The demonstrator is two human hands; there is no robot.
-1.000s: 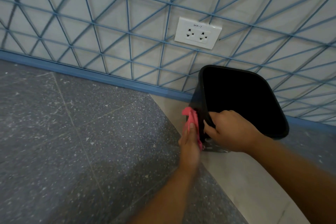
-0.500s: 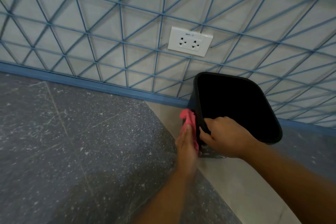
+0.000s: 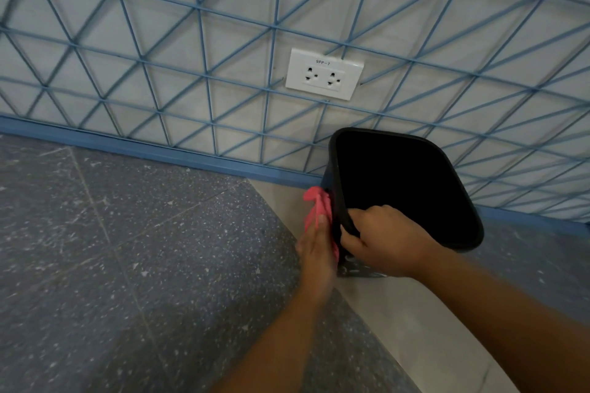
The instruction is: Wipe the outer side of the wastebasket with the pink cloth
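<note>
**Cloth raised along the bin's left wall**

Since the earlier frame the pink cloth [image 3: 317, 212] is seen carried slightly higher on the outside of the black bin [image 3: 402, 188], and the view is shifted so that the wall socket [image 3: 324, 73] sits lower and more central.

- Bin: stood on the pale floor strip [image 3: 399, 313] close to the blue skirting [image 3: 127, 145], tilted, its dark mouth turned up toward the camera. Its long axis is run from the near-left corner up and away to the right.
- Right hand [image 3: 383, 242]: the near-left corner of the rim is gripped, fingers curled over the edge into the opening, thumb outside. The bin is steadied by this grip.
- Left hand [image 3: 316, 252]: held flat with fingers straight, the cloth pressed by it against the bin's outer left wall. Nothing is curled round the cloth; it is pinned between palm and plastic.
- Key relation: the cloth lies just left of the right hand's grip, touching the same wall. The unwiped length of that wall is judged to lie up and away from both hands, with the left hand nearer to it.
- Speckled grey floor [image 3: 127, 265] is seen to the left.
</note>
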